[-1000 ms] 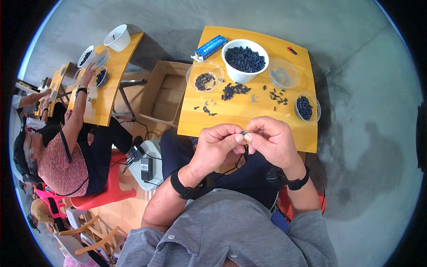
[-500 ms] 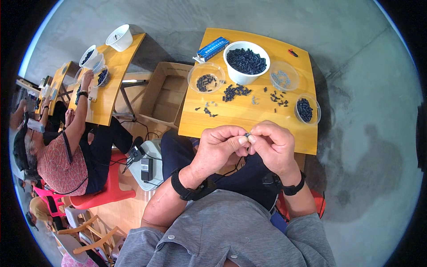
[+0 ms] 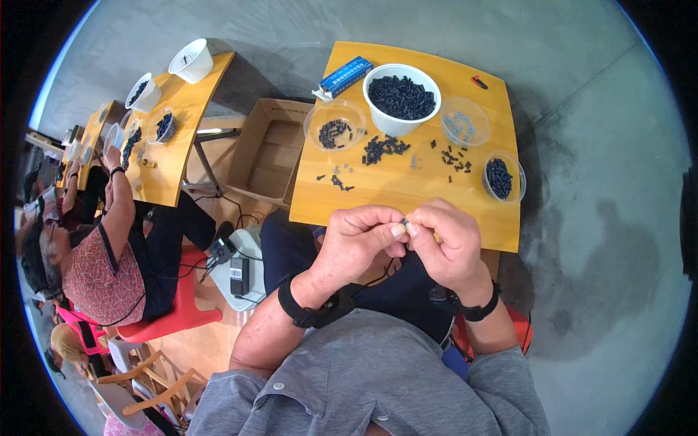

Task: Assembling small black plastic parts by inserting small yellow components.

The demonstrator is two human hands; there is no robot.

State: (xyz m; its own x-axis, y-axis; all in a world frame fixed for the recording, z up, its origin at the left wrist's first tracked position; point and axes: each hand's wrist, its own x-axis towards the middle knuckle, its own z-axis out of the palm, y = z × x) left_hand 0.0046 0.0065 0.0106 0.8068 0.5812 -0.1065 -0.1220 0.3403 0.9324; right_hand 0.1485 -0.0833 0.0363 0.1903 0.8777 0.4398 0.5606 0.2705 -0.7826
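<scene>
My left hand (image 3: pixel 361 236) and my right hand (image 3: pixel 447 238) meet over the table's near edge, thumbs and forefingers pinched together. Between the fingertips is a small dark part (image 3: pixel 404 221), mostly covered, so its exact kind does not show. Beyond them on the yellow table (image 3: pixel 392 190) lie loose heaps of small black plastic pieces (image 3: pixel 384 148) and a few tiny metal bits (image 3: pixel 415 162). A white tub (image 3: pixel 393 128) full of black pieces stands behind. Clear round bowls hold black pieces (image 3: pixel 499 179) at the right and silvery metal bits (image 3: pixel 459 125) farther back.
A shallow clear dish (image 3: pixel 318 134) and a blue box (image 3: pixel 345 76) are at the table's far left, a red-and-black tool (image 3: pixel 478 83) at far right. An open cardboard box (image 3: pixel 244 178) stands left on the floor. A co-worker (image 3: pixel 105 272) sits at another table (image 3: pixel 171 163).
My hands stay together in nearly the same place, with slight finger movement on the small part. The co-worker's arm at the left has drawn back from the bowl there.
</scene>
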